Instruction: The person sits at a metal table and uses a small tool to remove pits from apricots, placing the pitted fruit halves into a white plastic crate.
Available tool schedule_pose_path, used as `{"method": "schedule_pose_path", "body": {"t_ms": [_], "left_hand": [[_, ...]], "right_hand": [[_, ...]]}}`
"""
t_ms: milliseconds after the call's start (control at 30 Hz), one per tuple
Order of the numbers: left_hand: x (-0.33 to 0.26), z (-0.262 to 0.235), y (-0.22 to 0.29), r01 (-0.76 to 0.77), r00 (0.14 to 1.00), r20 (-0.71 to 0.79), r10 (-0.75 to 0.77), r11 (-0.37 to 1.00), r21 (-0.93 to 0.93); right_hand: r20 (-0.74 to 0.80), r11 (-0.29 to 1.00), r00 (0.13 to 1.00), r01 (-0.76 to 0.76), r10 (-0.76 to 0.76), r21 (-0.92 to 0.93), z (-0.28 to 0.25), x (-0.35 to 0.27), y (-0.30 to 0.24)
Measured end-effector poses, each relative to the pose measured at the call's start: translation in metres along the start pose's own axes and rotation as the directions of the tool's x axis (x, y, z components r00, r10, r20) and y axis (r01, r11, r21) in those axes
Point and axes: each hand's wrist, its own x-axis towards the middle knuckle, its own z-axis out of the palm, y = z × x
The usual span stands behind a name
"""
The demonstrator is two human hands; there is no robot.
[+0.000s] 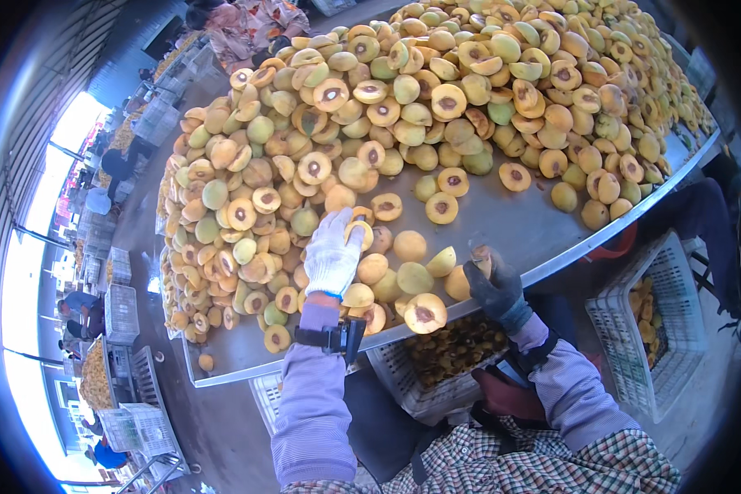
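Crowding a metal table [514, 226] — fruit halves [448, 102], crates [671, 300], ribbed roof [45, 90]

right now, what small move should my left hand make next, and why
Probably draw the yellow fruit half at your left hand toward your right hand: the left seems to be touching it at the edge of the heap, and the right is by the near edge of the metal table.
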Motion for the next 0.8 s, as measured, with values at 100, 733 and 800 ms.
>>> {"method": "schedule_pose_path", "body": {"t_ms": [100, 733, 800], "left_hand": [[-0.010, -0.005, 0.053, 0.000, 0.999, 0.037, 0.016, 0.923, -0.386], [-0.140, -0.007, 0.073, 0.127, 0.989, 0.147, -0.002, 0.512, -0.849], [-0.161, -0.033, 0.080, 0.163, 0.979, 0.203, 0.004, 0.582, -0.797]], "right_hand": [[0.005, 0.998, 0.999, -0.037, 0.037, -0.041, -0.008, -0.005, 0.003], [-0.012, 0.972, 0.999, 0.041, -0.039, 0.231, -0.003, 0.013, 0.112], [-0.028, 0.984, 0.996, 0.093, -0.089, 0.149, 0.004, 0.024, 0.138]]}}
